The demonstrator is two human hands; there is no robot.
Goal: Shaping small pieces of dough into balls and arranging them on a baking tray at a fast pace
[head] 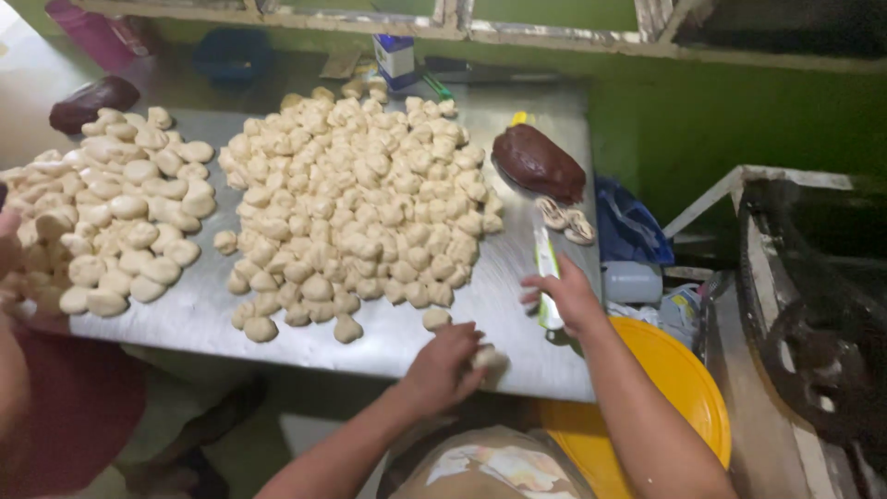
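Dough ball [488,356] sits at the near edge of the steel table [194,314], the left hand [443,368] curled around it, while the right hand [565,294] pinches a flat white-and-green scraper [547,277]. Beyond lie two heaps of pale dough pieces [356,199] — and a brown dough lump [538,162] — under a green wall [684,111]; a yellow tub [684,388] stands below.

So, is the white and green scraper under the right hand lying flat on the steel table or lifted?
Lying flat: the scraper rests along the table, right hand over its near end.

Green wall [665,120] behind steel table [185,319]
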